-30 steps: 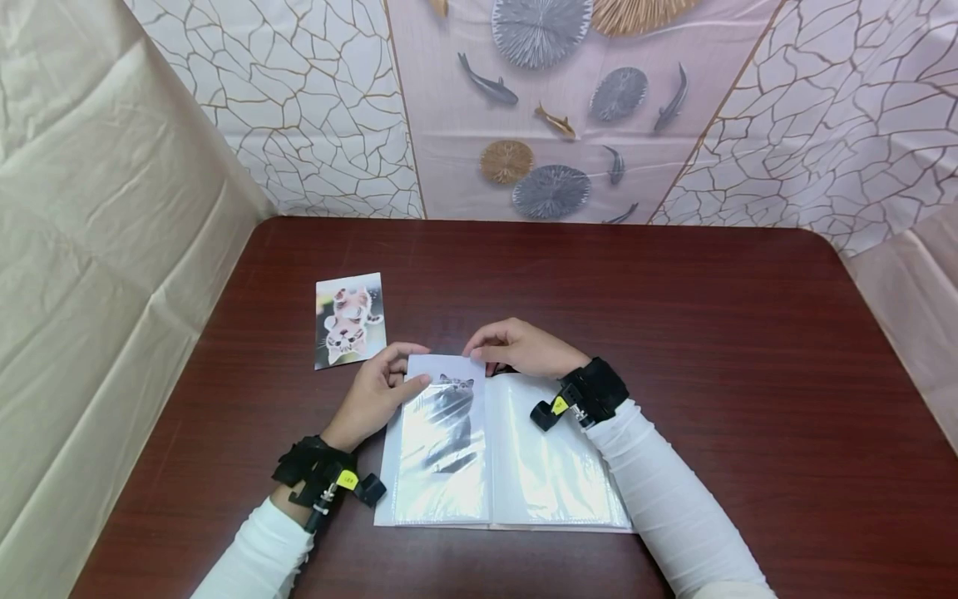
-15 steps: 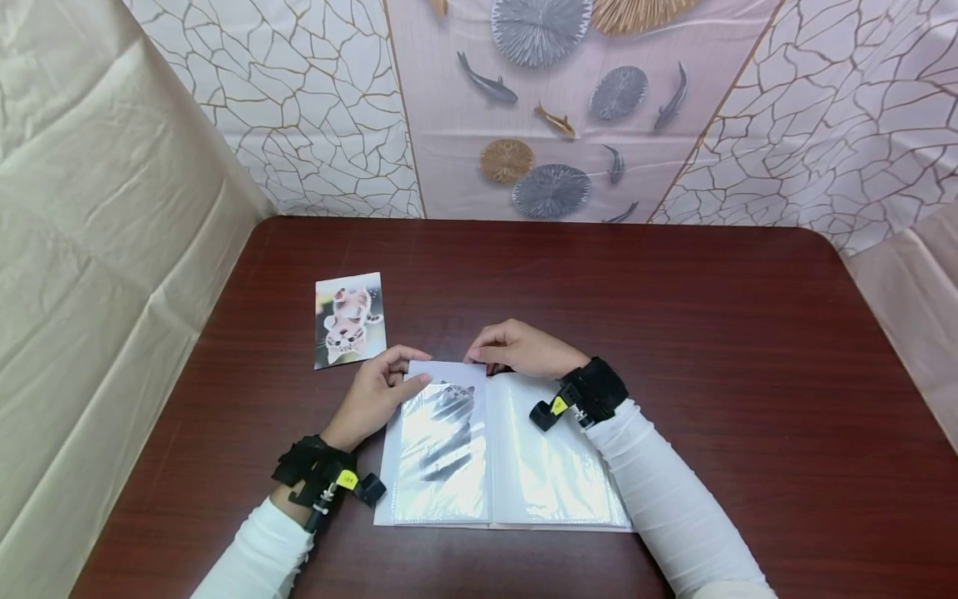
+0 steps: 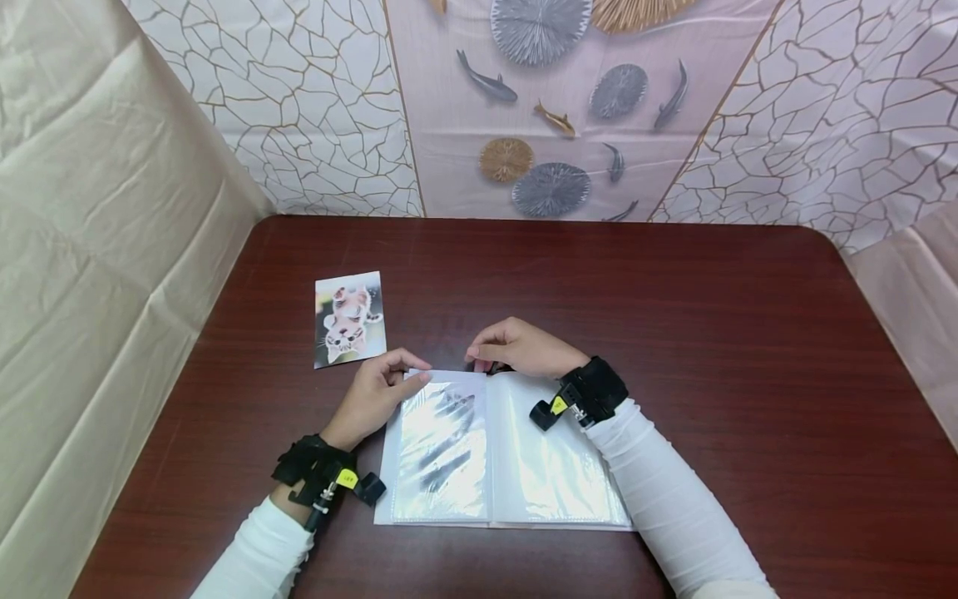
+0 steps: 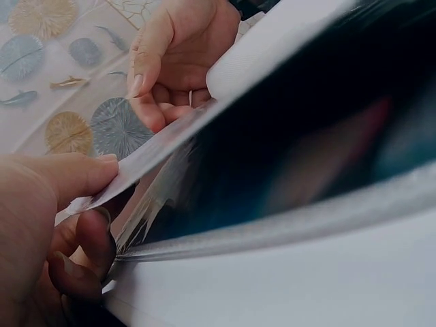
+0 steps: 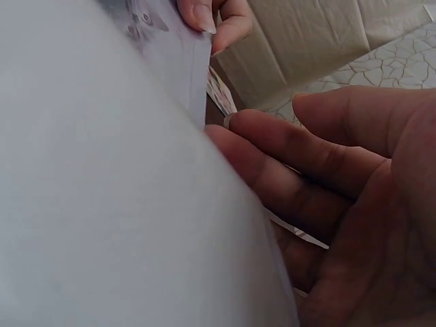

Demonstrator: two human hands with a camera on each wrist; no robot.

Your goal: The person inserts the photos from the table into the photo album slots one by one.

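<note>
An open photo album (image 3: 561, 474) with clear sleeves lies in front of me. Inside its left sleeve sits a cat photo (image 3: 449, 445), partly masked by glare, its top edge near the sleeve's mouth. With thumb and fingers, my left hand (image 3: 374, 395) pinches the left page's top corner, the page (image 4: 153, 153) showing between them in the left wrist view. At the top edge near the spine is my right hand (image 3: 527, 348), its fingers loosely bent. In the right wrist view its fingertips (image 5: 228, 146) meet the page edge, while the thumb stands apart.
Beyond my left hand, a loose kitten photo (image 3: 350, 320) lies upside down on the dark red-brown table (image 3: 711, 333). A patterned cloth (image 3: 449, 175) hangs behind the table, and a cream cloth (image 3: 112, 249) hangs at the left.
The cat photo has slid down into the left sleeve, from sticking out above it to nearly level with its top. My right fingers no longer hold its top corner; the left hand has barely moved.
</note>
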